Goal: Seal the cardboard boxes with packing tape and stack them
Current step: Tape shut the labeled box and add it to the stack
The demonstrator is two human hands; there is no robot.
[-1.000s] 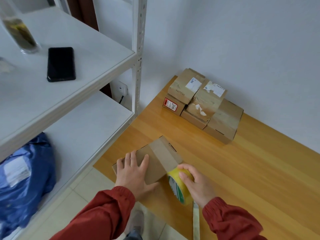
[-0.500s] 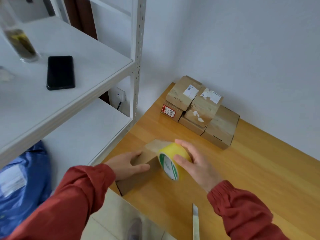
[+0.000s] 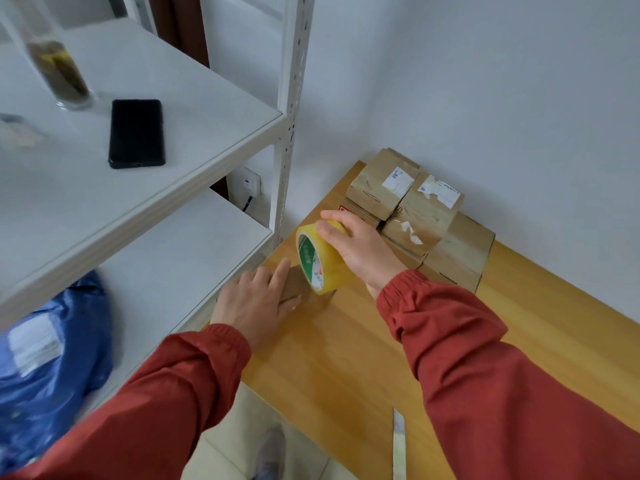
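Slippage toward 12 o'clock is risked if box (image 3: 295,283), pinned only by flat left hand (image 3: 252,303), is dragged by tape roll (image 3: 320,266) gripped in right hand (image 3: 360,247).

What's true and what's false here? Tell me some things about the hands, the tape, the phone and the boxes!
1. The right hand holds the yellow tape roll. True.
2. The left hand holds a knife. False: it presses flat on the small cardboard box.
3. The black phone lies on the upper shelf. True.
4. The stacked boxes stand on the floor. False: they sit on the wooden table.
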